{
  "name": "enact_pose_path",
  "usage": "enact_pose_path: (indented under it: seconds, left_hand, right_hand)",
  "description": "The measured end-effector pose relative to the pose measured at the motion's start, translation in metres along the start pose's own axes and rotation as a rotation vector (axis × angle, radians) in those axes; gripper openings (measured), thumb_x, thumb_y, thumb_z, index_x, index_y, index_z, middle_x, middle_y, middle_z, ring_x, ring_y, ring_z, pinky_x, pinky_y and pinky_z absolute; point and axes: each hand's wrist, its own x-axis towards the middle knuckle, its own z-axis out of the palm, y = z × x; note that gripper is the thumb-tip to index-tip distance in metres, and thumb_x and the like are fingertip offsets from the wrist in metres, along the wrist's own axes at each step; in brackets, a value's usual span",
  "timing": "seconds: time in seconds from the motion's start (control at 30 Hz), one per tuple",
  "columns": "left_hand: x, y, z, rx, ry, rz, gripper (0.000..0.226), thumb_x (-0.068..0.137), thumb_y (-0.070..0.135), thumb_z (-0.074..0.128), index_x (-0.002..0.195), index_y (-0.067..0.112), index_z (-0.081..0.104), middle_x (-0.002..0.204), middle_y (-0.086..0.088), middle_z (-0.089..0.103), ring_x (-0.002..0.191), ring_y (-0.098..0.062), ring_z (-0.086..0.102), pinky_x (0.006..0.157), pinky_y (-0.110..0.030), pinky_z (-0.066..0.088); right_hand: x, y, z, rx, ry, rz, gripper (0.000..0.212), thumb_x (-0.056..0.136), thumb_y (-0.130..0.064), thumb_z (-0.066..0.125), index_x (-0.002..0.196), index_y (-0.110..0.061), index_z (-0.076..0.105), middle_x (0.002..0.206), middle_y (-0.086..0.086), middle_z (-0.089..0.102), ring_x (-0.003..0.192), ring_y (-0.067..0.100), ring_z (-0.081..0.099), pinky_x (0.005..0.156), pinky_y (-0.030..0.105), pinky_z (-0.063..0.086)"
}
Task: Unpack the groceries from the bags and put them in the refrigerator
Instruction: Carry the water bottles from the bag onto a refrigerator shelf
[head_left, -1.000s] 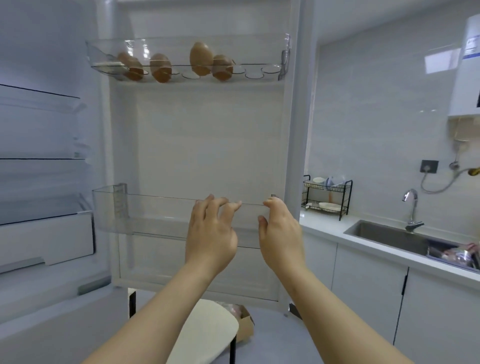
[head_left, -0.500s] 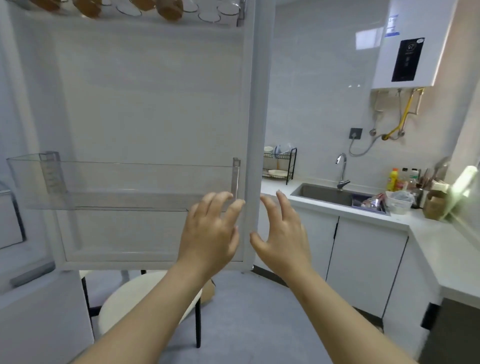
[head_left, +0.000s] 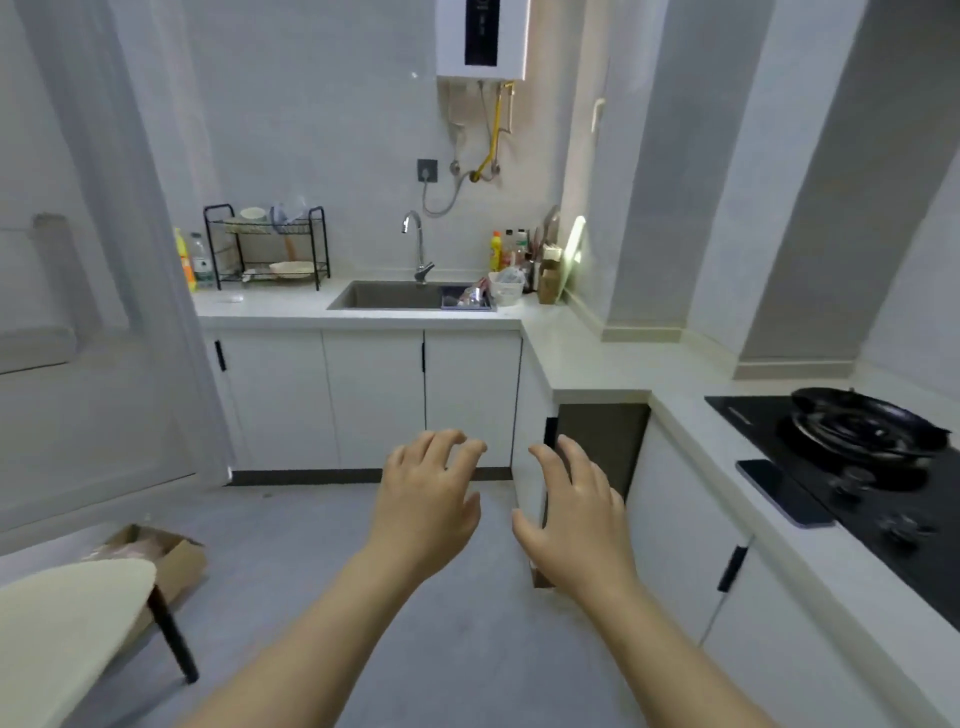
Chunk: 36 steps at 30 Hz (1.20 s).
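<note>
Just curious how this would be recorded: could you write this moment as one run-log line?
left hand: open, empty | right hand: open, empty | refrigerator door: open, at left | view: toward sink

Countertop (head_left: 587, 358), beyond the left hand (head_left: 426, 499) and right hand (head_left: 576, 514): dish rack (head_left: 267, 249), sink (head_left: 384, 296), bottles (head_left: 496, 252). Right of right hand: cooktop (head_left: 935, 571) bearing wok (head_left: 862, 426). Floor (head_left: 311, 519), left of left hand: cardboard box (head_left: 176, 561).

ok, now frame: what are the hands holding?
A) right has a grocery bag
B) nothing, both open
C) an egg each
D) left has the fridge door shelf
B: the left hand and right hand hover over the floor with fingers spread and loosely bent, touching nothing.
</note>
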Motion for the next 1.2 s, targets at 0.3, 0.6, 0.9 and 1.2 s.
enact_pose_path:
  seconds: [0.3,0.6,0.9,1.2]
  left_hand:
    - [0.033,0.172,0.062,-0.211,-0.085,0.181,0.056,0.049,0.022,0.088,0.1,0.016,0.066,0.097,-0.001,0.066,0.081,-0.022,0.065,0.063,-0.033,0.052]
    - [0.035,0.359,0.104,-0.426,-0.169,0.405,0.056,0.054,0.027,0.086,0.105,0.02,0.064,0.105,0.0,0.065,0.091,-0.022,0.066,0.071,-0.033,0.054]
    - [0.021,0.515,0.112,-0.695,-0.27,0.651,0.054,0.053,0.025,0.081,0.103,0.02,0.062,0.104,0.003,0.063,0.09,-0.022,0.064,0.069,-0.033,0.051]
    - [0.015,0.621,0.111,-0.9,-0.352,0.869,0.05,0.06,0.03,0.069,0.107,0.021,0.057,0.106,0.002,0.063,0.093,-0.022,0.064,0.068,-0.031,0.052]
  right_hand:
    - [-0.08,0.147,-0.06,-0.069,0.032,0.378,0.063,0.09,-0.043,0.046,0.145,-0.035,0.015,0.156,-0.006,0.006,0.143,0.016,0.01,0.114,0.035,0.017]
    - [-0.172,0.274,-0.124,-0.14,0.107,0.664,0.061,0.091,-0.043,0.046,0.144,-0.034,0.018,0.156,-0.006,0.006,0.143,0.016,0.008,0.114,0.035,0.014]
    - [-0.271,0.352,-0.175,-0.217,0.243,0.974,0.06,0.09,-0.043,0.047,0.143,-0.033,0.021,0.155,-0.004,0.006,0.142,0.018,0.01,0.111,0.033,0.017]
    - [-0.327,0.391,-0.201,-0.266,0.537,1.173,0.048,0.079,-0.032,0.059,0.125,-0.019,0.055,0.139,0.003,0.044,0.127,0.028,0.043,0.101,0.043,0.038]
